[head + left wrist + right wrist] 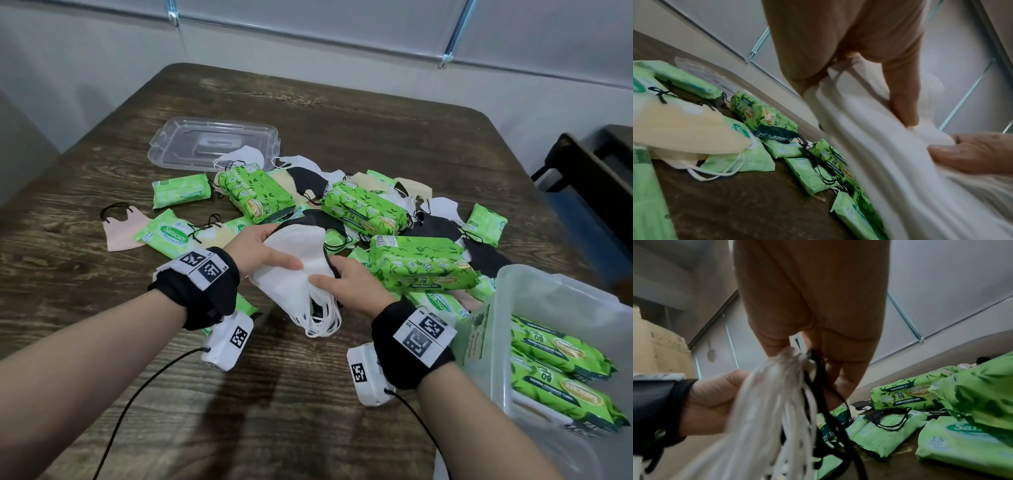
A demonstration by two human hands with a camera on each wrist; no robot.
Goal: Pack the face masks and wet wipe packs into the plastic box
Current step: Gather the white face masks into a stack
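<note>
Two hands point(301, 263) around white masks point(294, 274)

Dark wood-grain table point(308, 106) with rounded corners. Clear lid point(214, 144) lying toward the far side; green wet wipe packs point(421, 262) and face masks point(118, 229) (white, black, cream, one pink) heaped across the middle; plastic box point(520, 294) at the near right edge.

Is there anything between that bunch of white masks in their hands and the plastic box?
Nothing visible does. The white masks, held by the left hand and right hand, are above bare table; the open plastic box sits to their right.
</note>
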